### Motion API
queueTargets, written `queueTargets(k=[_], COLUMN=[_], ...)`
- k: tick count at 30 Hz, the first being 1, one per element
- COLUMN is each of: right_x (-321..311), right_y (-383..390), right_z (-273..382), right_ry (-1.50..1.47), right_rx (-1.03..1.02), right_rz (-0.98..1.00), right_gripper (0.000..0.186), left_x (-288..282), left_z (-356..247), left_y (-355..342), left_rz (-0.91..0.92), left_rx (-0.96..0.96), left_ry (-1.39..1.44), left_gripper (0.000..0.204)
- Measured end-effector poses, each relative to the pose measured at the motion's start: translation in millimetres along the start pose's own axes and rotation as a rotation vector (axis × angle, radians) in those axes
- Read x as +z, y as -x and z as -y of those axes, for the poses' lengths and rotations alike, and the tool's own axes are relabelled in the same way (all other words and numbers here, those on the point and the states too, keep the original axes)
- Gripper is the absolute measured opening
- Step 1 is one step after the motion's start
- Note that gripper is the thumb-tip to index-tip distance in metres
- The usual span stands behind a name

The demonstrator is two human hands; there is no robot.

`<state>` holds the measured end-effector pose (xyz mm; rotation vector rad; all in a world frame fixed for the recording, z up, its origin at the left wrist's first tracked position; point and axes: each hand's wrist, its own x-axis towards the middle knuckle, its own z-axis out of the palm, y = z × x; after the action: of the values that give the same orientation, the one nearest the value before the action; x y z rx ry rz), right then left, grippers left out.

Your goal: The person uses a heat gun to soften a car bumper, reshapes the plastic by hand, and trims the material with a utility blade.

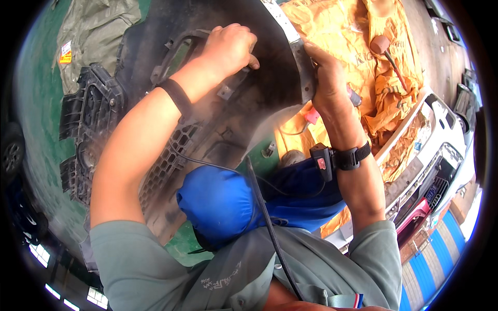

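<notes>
A large black car bumper (275, 72), its inner side facing me, leans across the space in front of my knees. My left hand (231, 49) is closed with curled fingers against its inner side, beside a dark curved bracket (181, 44); what the fingers hold is hidden. On the right, my right hand (330, 78) grips the bumper's edge flange, thumb along the rim and fingers mostly out of sight behind it. A small metal tab (225, 93) sits below my left hand. Lower down, the bumper has a honeycomb grille (166, 161).
Crumpled orange paper (353, 26) lies on the right under a mallet (380, 44). A white bumper (441, 122) is beyond it. A black plastic frame (96, 111) and grey-green sheeting (98, 31) are at left. My bent blue-clad knee (218, 202) is near the bumper.
</notes>
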<state>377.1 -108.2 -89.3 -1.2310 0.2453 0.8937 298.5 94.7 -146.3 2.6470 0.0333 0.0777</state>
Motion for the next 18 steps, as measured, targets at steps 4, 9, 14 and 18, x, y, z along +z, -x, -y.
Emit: queueTargets(k=[4,9,14,18], right_x=[-7,-13,-10,5], right_y=[-7,-8,-5,8], right_z=[-5,-7,-1,6], right_ry=[0.028,0.170,0.221,0.346], right_rx=[0.003,-0.070,-0.064,-0.074], right_rz=[-0.059,-0.038,-0.007,-0.108], right_gripper=[0.035,0.031,0.037,0.037], left_x=[2,1,4,2], left_z=[1,-3,-2,-3], left_y=[-2,-4,-2,-2], left_rz=[0.040,0.073,-0.018,-0.001], left_rx=[-0.011,-0.037,0.017,0.002], left_ry=[-0.029,-0.034,-0.082,-0.114], left_gripper=[0.038,0.038,0.038,0.037])
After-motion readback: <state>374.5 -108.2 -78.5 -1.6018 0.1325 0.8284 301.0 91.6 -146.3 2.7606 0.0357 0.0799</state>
